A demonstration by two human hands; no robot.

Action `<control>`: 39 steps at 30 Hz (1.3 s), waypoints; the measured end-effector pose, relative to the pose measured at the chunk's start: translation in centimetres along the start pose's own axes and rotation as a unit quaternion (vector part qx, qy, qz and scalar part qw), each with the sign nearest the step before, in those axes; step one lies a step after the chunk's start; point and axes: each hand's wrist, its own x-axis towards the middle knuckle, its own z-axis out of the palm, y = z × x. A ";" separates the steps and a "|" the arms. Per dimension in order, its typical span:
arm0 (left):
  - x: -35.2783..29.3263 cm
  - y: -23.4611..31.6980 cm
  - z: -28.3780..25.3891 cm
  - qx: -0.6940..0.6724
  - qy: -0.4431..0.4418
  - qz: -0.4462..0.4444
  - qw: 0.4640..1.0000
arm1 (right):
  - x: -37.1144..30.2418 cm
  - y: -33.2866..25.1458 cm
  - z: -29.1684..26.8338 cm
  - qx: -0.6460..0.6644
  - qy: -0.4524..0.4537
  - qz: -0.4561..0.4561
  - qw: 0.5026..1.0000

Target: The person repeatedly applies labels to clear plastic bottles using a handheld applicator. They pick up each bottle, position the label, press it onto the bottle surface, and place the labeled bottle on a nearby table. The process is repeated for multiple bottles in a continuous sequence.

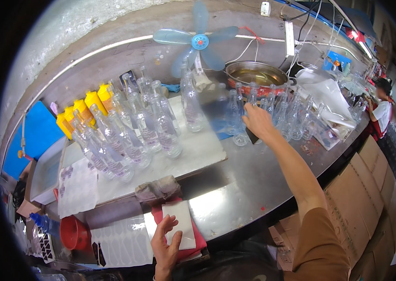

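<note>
My left hand [166, 243] is at the near edge of the bench, fingers apart and holding nothing. It hovers by a stack of white paper squares [182, 224] on a red cloth [199, 241]. My right arm reaches forward into a group of clear glass bottles. There my right hand [260, 122] is closed at a bottle [253, 92] whose neck rises above my fingers; its lower part is hidden. A dark flat piece [253, 136] shows under the palm. More bottles [164, 129], with printed labels, stand on a pale board [193, 152] to the left.
Yellow bottles [83, 111] line the back left. Behind the glass stand a fan [200, 42] and a wide metal pan of liquid [257, 75]. A rolled cloth [157, 188] lies on the board's edge, a red cup [73, 232] below. Cardboard [355, 201] leans at right; a person [382, 110] works beyond.
</note>
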 end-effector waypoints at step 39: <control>0.1 -2.9 0.3 -0.094 0.041 0.016 0.995 | -25.6 -23.8 -0.8 0.458 -0.271 -0.021 0.847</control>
